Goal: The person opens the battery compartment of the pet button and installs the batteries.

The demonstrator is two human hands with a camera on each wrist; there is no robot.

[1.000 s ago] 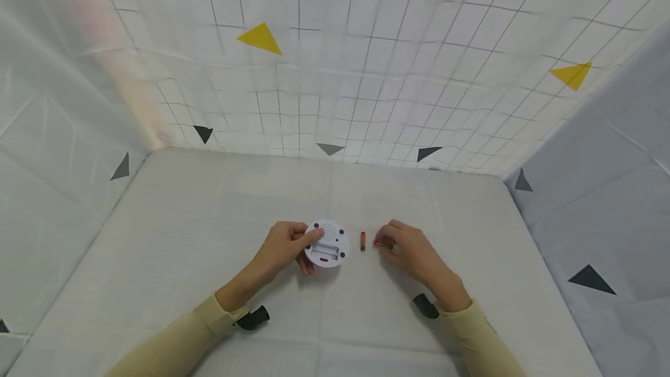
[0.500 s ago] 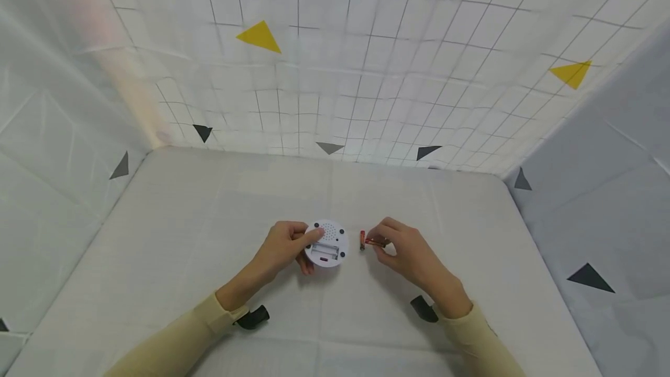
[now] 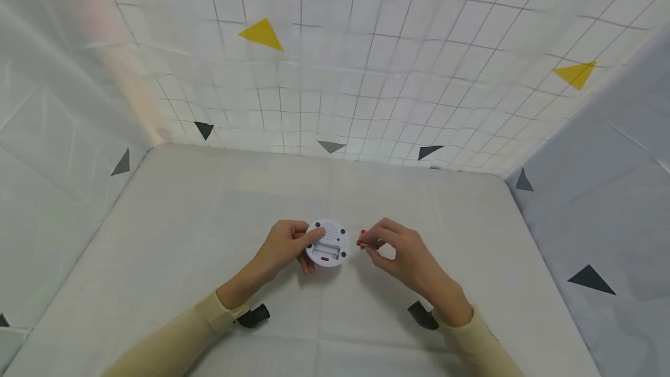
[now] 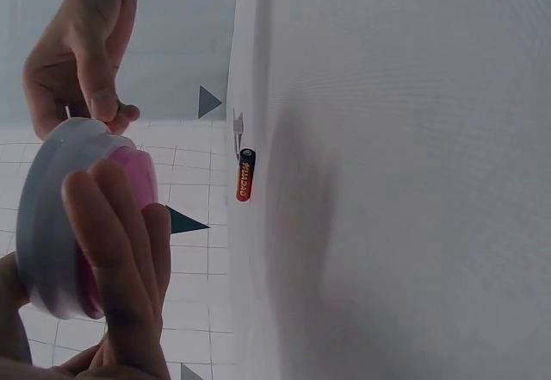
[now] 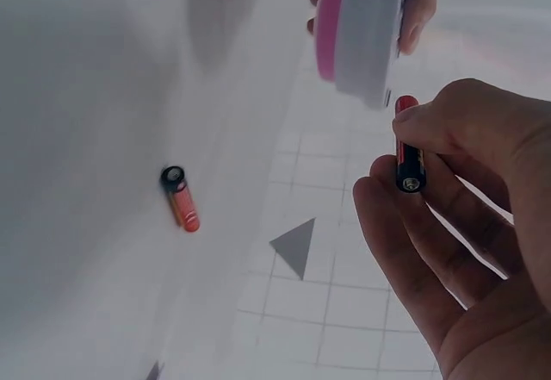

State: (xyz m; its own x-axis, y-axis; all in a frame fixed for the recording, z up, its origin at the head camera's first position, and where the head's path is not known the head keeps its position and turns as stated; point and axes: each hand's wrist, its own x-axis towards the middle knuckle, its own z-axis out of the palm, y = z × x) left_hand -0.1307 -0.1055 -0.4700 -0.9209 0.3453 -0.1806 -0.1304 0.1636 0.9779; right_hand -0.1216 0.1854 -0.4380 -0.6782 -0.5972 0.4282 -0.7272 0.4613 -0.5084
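Observation:
My left hand [image 3: 285,244] grips a round white device [image 3: 335,236], thumb on its face and other fingers beneath. That face has speaker holes, small dark feet and a battery compartment [image 3: 325,251] with no batteries in it. The wrist views show the device's pink side [image 4: 138,177]. Just right of it, my right hand [image 3: 410,252] pinches a red and black battery [image 5: 408,152] between thumb and fingers, apart from the device. A second battery [image 5: 181,199] lies on the table below; in the head view the held one and the fingers partly cover it.
A white cloth covers the table [image 3: 262,191]. White sheeting with a grid pattern [image 3: 387,74] rises behind, and plain sheets stand at left and right. Black wrist mounts [image 3: 253,317] show at both sleeves.
My right hand has moved left with its battery, from beside the loose battery to over it, closer to the device. The left hand and the device have stayed in place.

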